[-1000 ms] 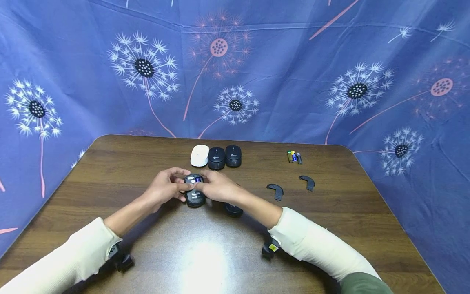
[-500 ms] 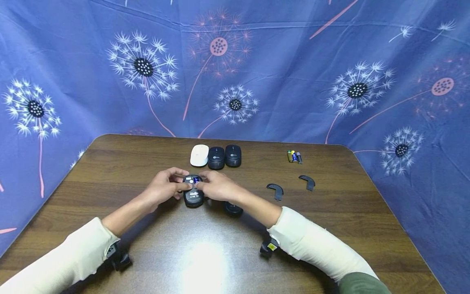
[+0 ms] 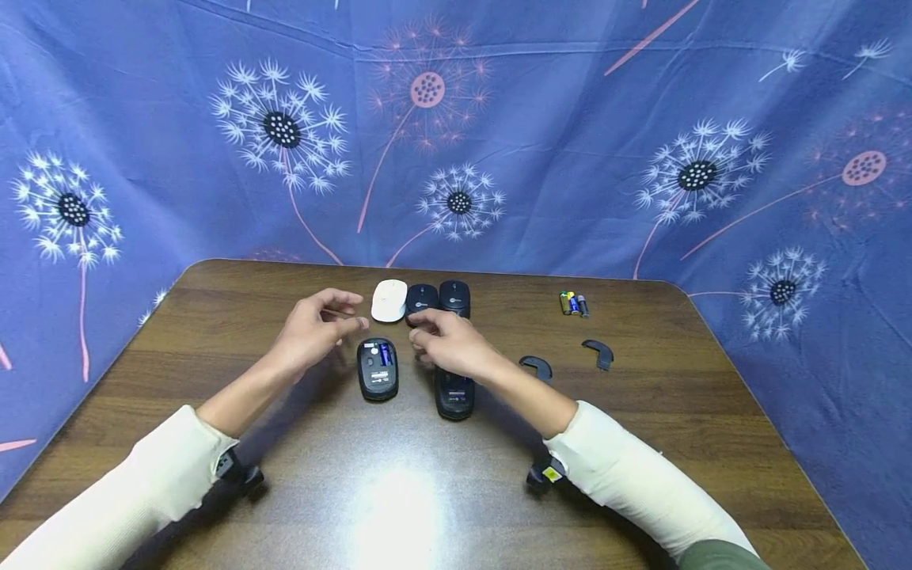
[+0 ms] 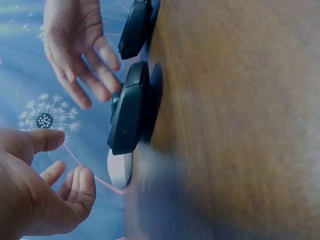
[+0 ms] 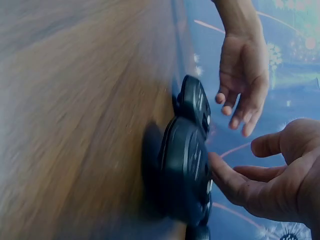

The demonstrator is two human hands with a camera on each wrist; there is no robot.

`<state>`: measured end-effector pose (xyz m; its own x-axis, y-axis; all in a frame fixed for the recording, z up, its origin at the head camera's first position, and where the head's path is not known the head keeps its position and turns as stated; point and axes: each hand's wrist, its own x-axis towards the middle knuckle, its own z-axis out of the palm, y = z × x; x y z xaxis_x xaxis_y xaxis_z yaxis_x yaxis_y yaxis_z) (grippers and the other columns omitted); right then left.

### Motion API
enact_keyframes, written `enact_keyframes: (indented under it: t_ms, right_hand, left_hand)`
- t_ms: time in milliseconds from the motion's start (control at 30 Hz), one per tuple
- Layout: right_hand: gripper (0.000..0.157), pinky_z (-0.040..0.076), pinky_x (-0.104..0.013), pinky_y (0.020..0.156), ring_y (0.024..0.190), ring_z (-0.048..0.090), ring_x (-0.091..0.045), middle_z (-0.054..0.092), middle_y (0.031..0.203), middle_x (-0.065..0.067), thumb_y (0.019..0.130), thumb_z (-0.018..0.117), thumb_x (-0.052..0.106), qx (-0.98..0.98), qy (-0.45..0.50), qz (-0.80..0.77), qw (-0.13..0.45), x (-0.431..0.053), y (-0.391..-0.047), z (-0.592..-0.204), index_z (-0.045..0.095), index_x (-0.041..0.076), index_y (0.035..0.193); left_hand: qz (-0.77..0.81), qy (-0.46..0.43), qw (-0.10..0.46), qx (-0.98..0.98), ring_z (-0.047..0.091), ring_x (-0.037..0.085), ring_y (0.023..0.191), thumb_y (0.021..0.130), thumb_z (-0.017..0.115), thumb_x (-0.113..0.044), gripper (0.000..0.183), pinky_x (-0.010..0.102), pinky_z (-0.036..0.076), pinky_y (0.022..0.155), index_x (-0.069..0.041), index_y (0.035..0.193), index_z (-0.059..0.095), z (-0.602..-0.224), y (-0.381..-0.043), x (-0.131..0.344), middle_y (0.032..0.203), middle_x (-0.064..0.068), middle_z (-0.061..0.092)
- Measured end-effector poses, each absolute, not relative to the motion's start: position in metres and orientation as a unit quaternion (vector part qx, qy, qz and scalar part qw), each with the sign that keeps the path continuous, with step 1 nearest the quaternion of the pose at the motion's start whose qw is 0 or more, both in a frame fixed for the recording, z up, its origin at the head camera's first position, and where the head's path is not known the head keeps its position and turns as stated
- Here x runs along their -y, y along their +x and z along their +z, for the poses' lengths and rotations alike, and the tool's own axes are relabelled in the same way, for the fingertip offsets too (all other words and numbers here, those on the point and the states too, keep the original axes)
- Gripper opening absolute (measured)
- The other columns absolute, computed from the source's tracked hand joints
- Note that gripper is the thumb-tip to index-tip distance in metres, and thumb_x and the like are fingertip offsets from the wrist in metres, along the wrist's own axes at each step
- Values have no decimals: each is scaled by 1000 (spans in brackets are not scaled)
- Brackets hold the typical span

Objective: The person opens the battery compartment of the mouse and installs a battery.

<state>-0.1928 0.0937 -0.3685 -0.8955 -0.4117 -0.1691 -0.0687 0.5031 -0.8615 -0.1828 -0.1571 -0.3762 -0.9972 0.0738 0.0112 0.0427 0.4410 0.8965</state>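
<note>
A black computer mouse lies upside down on the table in the head view, a blue battery showing in its uncovered compartment. My left hand hovers just beyond its left side, fingers loosely bent around nothing. On the other side my right hand is raised, also holding nothing. Partly hidden beneath the right hand is a second overturned black mouse. The left wrist view shows the nearer mouse resting on the tabletop, apart from the left hand.
Behind the hands stand a white mouse and two black mice, one of them a black mouse at the right. Two curved black battery covers, a nearer cover and a farther cover, lie right. Several batteries lie farther back.
Both hands have let go of the overturned mouse and drawn apart, left hand up and left, right hand to the right. The mouse now lies on the table.
</note>
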Motion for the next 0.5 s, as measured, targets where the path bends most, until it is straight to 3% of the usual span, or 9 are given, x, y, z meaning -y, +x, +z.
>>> enact_keyframes:
  t_ms: [233, 500]
  right_hand:
    - [46, 72, -39, 101, 127, 76, -38, 73, 139, -24, 118, 58, 15, -843, -143, -496, 150, -111, -195, -371, 56, 1, 162]
    - [47, 70, -40, 101, 122, 79, -31, 78, 136, -16, 115, 64, 18, -868, -170, -455, 100, -129, -202, -373, 61, 2, 158]
  left_hand:
    - [494, 74, 5, -866, 72, 20, 97, 104, 79, -13, 38, 25, 62, 80, 1, 139, 72, -378, -193, 153, 119, 20, 80]
    - [444, 118, -7, -888, 75, 24, 99, 103, 79, -17, 37, 30, 59, 87, -2, 137, 76, -377, -206, 139, 113, 15, 82]
